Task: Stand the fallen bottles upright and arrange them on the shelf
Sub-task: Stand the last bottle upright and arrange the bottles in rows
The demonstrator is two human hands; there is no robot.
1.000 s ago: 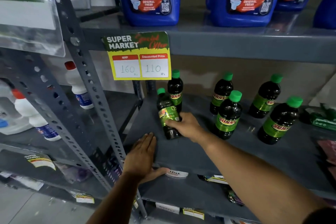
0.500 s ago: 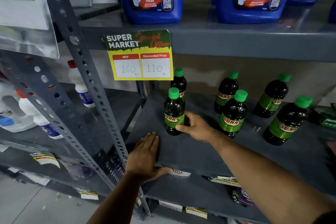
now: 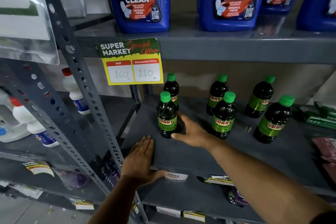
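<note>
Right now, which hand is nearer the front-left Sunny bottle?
Right. The right hand is against the front-left Sunny bottle, fingers at its right side and base. The left hand lies flat on the shelf edge, in front of the bottle and apart from it.

Shelf (image 3: 200, 154) grey painted metal, matt, smooth; perforated steel upright (image 3: 80, 85) same finish. Front-left bottle (image 3: 166, 116) by the shelf's left edge: glossy dark plastic, shiny green paper-like label, ribbed matt green plastic cap. Other Sunny bottles (image 3: 224, 116) same. Blue cleaner jugs (image 3: 140, 0) on upper shelf: glossy plastic, slick printed labels. Price tag (image 3: 131, 62) smooth paper or card. White bottles (image 3: 72, 89) left: matt plastic, red caps. Clear glossy plastic sleeve (image 3: 27, 23) top left.
</note>
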